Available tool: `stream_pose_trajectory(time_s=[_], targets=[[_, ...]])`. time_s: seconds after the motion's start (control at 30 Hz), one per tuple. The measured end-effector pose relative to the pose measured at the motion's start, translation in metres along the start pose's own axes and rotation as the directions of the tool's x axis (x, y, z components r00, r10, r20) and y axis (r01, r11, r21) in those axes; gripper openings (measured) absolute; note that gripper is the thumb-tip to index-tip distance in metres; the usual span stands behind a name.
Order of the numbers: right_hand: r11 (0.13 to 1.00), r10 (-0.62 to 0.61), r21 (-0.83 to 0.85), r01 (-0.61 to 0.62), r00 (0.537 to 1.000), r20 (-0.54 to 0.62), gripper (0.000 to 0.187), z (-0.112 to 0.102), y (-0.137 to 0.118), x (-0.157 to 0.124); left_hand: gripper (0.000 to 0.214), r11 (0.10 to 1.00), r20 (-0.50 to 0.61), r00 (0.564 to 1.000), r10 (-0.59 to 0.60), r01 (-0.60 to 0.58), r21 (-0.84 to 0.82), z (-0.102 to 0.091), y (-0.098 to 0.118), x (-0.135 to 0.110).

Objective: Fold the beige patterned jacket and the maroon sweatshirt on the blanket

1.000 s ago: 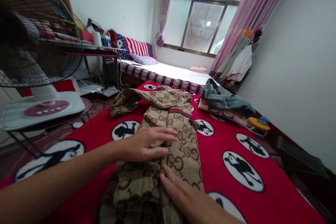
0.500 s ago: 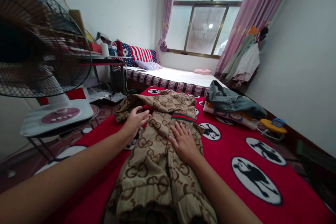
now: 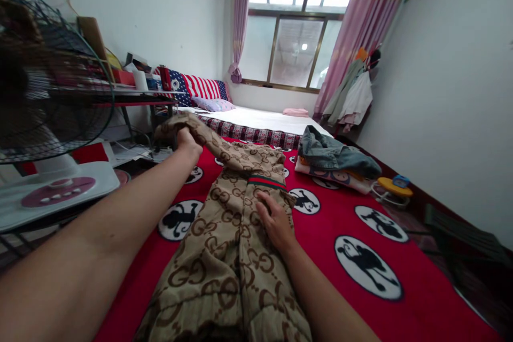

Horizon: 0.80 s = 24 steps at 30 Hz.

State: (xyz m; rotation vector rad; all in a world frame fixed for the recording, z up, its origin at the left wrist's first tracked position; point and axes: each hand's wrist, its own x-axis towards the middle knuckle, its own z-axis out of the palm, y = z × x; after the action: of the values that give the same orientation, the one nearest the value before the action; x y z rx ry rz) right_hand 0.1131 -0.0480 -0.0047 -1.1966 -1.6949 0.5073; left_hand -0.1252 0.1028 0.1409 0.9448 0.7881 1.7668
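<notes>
The garment (image 3: 228, 235) lies lengthwise from the blanket's (image 3: 332, 219) near edge toward its far edge. The left hand (image 3: 188, 141) grips its sleeve (image 3: 210, 138), held up at the far left. The right hand (image 3: 274, 222) rests open and flat mid-garment.

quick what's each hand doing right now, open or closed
Left hand: closed on the sleeve of the tan brown-patterned fabric garment, held raised.
Right hand: open, palm flat on the same garment.
</notes>
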Motion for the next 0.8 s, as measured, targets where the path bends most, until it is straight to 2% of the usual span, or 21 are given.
stream_pose_trajectory(time_s=[0.07,0.1,0.13,0.2,0.23,0.27,0.33,0.37,0.4,0.43,0.5,0.53,0.57,0.6,0.63,0.73,0.77,0.8], targets=[[0.953,0.117,0.298,-0.058,0.976,-0.185,0.046,-0.005,0.005,0.004,0.037,1.000,0.162,0.986,0.027,-0.027,-0.007,0.009,0.014,-0.006],[0.899,0.193,0.432,-0.067,0.948,-0.254,0.049,-0.007,0.008,0.006,0.038,1.000,0.271,0.962,0.013,-0.015,0.005,0.010,0.019,-0.014],[0.838,0.265,0.542,-0.064,0.916,-0.301,0.052,-0.010,0.010,0.009,0.038,0.999,0.382,0.924,-0.030,0.015,0.043,0.008,0.022,-0.024],[0.726,0.375,0.686,-0.042,0.861,-0.344,0.056,-0.017,0.016,0.013,0.031,0.978,0.527,0.829,-0.187,0.107,0.178,0.000,0.023,-0.049],[0.683,0.418,0.730,-0.040,0.840,-0.345,0.058,-0.020,0.019,0.014,0.027,0.948,0.587,0.753,-0.297,0.160,0.274,-0.005,0.021,-0.062],[0.649,0.449,0.759,-0.044,0.828,-0.335,0.059,-0.024,0.021,0.015,0.026,0.900,0.638,0.648,-0.416,0.196,0.389,-0.011,0.018,-0.074],[0.601,0.479,0.795,-0.078,0.831,-0.281,0.060,-0.030,0.025,0.016,0.030,0.757,0.667,0.382,-0.640,0.165,0.632,-0.018,0.009,-0.093],[0.585,0.481,0.804,-0.101,0.842,-0.244,0.062,-0.032,0.025,0.016,0.034,0.685,0.640,0.281,-0.715,0.099,0.722,-0.020,0.004,-0.100],[0.576,0.474,0.808,-0.124,0.856,-0.207,0.063,-0.034,0.026,0.016,0.037,0.627,0.606,0.236,-0.760,0.021,0.779,-0.019,-0.001,-0.105],[0.575,0.463,0.805,-0.145,0.869,-0.174,0.064,-0.034,0.025,0.016,0.039,0.593,0.584,0.265,-0.767,-0.053,0.804,-0.017,-0.006,-0.109],[0.601,0.441,0.779,-0.181,0.888,-0.133,0.064,-0.034,0.022,0.015,0.042,0.571,0.594,0.418,-0.687,-0.196,0.797,-0.009,-0.013,-0.116],[0.629,0.427,0.753,-0.191,0.895,-0.129,0.062,-0.034,0.021,0.015,0.042,0.569,0.619,0.480,-0.621,-0.267,0.778,-0.004,-0.015,-0.122],[0.665,0.409,0.721,-0.195,0.903,-0.133,0.059,-0.033,0.019,0.015,0.043,0.572,0.653,0.513,-0.557,-0.334,0.749,0.001,-0.016,-0.129],[0.701,0.389,0.686,-0.193,0.911,-0.140,0.056,-0.031,0.018,0.015,0.042,0.579,0.699,0.504,-0.507,-0.402,0.709,0.005,-0.016,-0.137],[0.732,0.368,0.656,-0.185,0.918,-0.151,0.053,-0.030,0.018,0.014,0.042,0.592,0.755,0.454,-0.474,-0.471,0.654,0.009,-0.016,-0.148],[0.766,0.329,0.624,-0.153,0.927,-0.177,0.044,-0.029,0.018,0.014,0.052,0.613,0.880,0.198,-0.432,-0.652,0.447,0.013,-0.018,-0.183],[0.760,0.330,0.632,-0.148,0.926,-0.181,0.042,-0.029,0.018,0.013,0.053,0.594,0.897,0.131,-0.421,-0.707,0.382,0.013,-0.021,-0.193],[0.751,0.334,0.644,-0.145,0.925,-0.181,0.041,-0.030,0.019,0.013,0.048,0.565,0.906,0.088,-0.413,-0.756,0.331,0.012,-0.024,-0.201]])
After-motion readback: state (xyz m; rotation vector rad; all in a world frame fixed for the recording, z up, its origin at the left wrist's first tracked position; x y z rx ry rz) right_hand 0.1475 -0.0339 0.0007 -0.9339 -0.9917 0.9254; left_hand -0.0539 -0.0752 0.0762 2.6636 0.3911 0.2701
